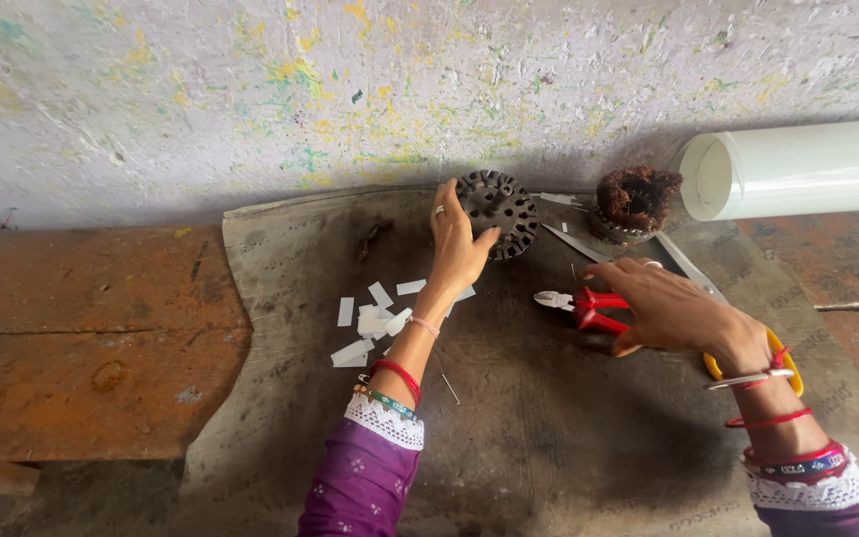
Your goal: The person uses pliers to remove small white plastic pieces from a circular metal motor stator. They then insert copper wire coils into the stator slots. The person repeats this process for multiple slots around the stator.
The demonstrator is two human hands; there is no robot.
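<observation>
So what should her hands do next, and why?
Probably close the right hand around the red-handled pliers. Its fingers are spread just above the handles, not gripping yet, while the left hand already rests on the slotted metal ring by the wall, steadying it.

Dull dark metal slotted core (497, 213); matt white paper strips (370, 323); glossy red plastic plier handles (597, 309); smooth white plastic pipe (797, 167).

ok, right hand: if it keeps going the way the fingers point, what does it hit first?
Probably the red-handled pliers. The right hand points left across the mat, fingers already over the handles. Whether it touches them is unclear. Past them lie the left hand's wrist and the paper strips.
</observation>
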